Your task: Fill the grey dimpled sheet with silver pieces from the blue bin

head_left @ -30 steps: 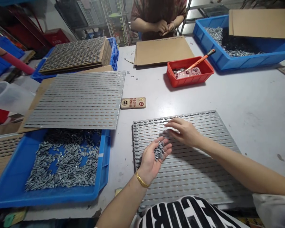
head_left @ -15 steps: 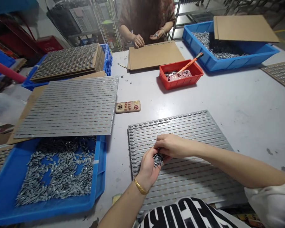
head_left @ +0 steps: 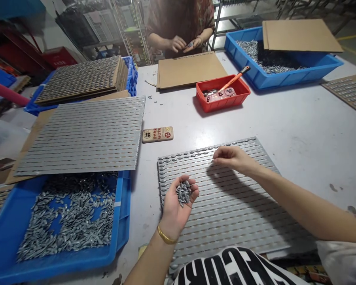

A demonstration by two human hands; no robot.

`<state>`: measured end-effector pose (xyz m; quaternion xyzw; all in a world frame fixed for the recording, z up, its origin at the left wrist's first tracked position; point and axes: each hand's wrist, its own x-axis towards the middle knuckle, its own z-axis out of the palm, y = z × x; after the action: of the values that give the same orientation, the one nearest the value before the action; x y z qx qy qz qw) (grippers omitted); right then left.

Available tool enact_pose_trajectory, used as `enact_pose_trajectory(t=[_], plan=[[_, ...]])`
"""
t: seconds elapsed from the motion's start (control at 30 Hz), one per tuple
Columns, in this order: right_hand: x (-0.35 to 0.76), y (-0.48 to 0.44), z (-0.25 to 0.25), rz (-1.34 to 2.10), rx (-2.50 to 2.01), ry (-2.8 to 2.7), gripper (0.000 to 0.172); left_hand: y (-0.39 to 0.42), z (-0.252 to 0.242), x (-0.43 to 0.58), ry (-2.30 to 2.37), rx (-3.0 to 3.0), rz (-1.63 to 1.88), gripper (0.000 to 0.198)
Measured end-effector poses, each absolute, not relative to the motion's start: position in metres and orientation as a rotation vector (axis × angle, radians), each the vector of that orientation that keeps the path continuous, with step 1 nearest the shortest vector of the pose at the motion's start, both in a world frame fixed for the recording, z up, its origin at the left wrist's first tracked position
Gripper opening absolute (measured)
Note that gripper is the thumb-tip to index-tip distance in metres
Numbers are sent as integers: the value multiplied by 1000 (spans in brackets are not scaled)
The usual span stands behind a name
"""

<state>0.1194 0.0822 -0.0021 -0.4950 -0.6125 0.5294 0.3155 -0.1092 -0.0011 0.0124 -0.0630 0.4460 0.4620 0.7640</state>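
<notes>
My left hand (head_left: 178, 206) is palm up with fingers curled, cupping a pile of small grey metal pieces (head_left: 183, 192) over the left part of a grey slotted board (head_left: 225, 209). Pieces line the board's left edge and much of its top rows. My right hand (head_left: 230, 157) is above the board's upper rows, its thumb and fingers pinched together; whatever they hold is too small to make out.
A blue bin (head_left: 123, 221) of metal pieces stands at left, partly under another grey board (head_left: 86, 134). A phone (head_left: 157, 134) and a red tray (head_left: 225, 103) lie beyond. Across the table, a person handles pieces near cardboard (head_left: 192, 71) and a second blue bin (head_left: 296, 79).
My right hand has left my left hand and moved up and right to the upper rows. My left hand has opened out, showing the pile in its palm.
</notes>
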Motion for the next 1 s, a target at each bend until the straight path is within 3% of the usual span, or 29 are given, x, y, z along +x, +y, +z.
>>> enact_pose_trajectory(t=[0.2,0.53,1.0], plan=[[129,99,-38,978,-1475,-1676,19,-9,4,-98,997,-174,910,15],[122,106,-46,412,-1478,-2131,18,-15,0,-96,1042,55,871,21],[119,106,-41,317,-1548,-2264,22,-15,1,-94,1043,101,868,26]])
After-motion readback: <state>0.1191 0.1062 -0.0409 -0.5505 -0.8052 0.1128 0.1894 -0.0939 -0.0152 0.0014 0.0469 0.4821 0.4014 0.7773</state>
